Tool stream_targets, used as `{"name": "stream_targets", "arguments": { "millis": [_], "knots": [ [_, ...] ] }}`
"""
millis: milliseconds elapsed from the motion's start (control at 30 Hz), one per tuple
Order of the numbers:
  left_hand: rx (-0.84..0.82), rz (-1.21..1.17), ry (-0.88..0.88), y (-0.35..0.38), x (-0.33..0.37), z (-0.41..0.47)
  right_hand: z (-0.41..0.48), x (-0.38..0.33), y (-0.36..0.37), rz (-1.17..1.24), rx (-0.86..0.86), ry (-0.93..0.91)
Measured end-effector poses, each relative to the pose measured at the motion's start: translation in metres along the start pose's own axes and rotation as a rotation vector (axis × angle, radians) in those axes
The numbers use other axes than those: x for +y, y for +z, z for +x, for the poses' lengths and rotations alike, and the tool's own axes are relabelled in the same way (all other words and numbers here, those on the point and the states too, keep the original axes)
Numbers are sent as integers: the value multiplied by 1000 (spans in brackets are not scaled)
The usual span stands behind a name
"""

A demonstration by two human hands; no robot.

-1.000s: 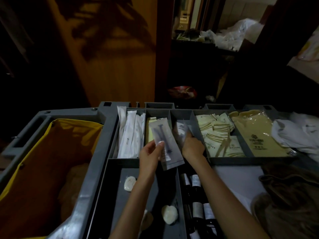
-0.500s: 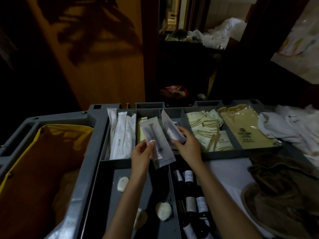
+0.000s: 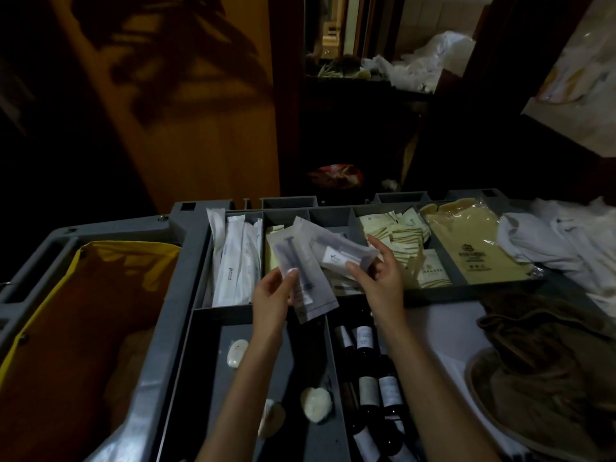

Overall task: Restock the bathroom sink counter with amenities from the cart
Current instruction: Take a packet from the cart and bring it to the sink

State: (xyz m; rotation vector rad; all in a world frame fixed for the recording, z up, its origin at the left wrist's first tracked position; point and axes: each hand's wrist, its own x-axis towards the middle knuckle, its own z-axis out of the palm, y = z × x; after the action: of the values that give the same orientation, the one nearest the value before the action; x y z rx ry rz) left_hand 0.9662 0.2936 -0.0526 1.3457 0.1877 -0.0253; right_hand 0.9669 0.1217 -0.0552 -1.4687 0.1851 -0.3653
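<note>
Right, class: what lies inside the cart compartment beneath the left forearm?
Three pale rounded lumps lie on its grey floor, one partly behind the left forearm. Anything else under that arm is hidden.

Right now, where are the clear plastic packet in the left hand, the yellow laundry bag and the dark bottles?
Clear plastic packet [image 3: 301,261]: head view, its middle.
Yellow fabric laundry bag [image 3: 66,328]: head view, inner wall.
Dark labelled bottles [image 3: 368,391]: head view, one bottle's label.

Bottles [image 3: 368,391] partly beyond the bottom edge, label print illegibly small
</note>
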Motion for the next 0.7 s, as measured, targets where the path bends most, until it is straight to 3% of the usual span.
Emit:
{"name": "stream_targets", "arguments": {
  "millis": [400, 700],
  "knots": [
    [-62, -113, -11, 6, 3, -6, -5, 6, -7, 154, -140, 188],
    [-153, -276, -74, 14, 3, -11, -15, -3, -8, 378, -111, 332]
  ]
}}
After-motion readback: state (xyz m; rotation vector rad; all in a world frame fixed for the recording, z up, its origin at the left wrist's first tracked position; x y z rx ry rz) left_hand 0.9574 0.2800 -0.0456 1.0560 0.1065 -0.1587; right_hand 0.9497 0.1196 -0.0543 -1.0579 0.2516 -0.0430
